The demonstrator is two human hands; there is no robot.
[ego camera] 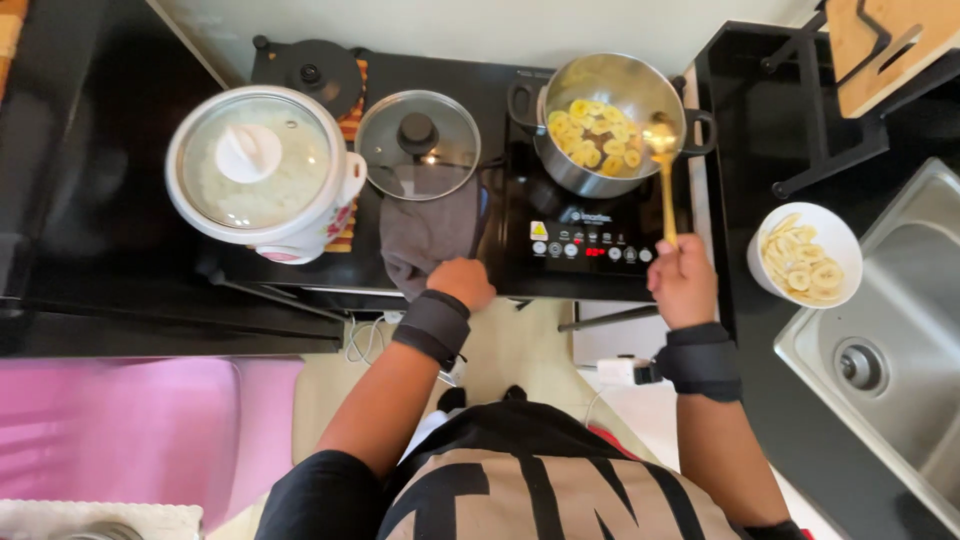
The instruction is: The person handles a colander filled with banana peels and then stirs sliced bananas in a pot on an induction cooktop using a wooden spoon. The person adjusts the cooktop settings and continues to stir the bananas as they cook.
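The right hand (683, 280) clenches one gold spoon (664, 170), its long axis running straight away into the one pot (610, 120) of banana slices (593, 133), while the left hand (461, 283), farther off, seems closed on one grey cloth (425, 235).

Left hand (462, 283) fisted, arm extended forward; right hand (683, 280) closed, gripping, wrist raised. Both wrists banded.

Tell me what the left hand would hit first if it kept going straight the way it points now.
The left hand rests at the counter edge, pointing away from the body. Straight ahead it would likely meet the grey cloth first, then the glass lid beyond; height is hard to judge from above.
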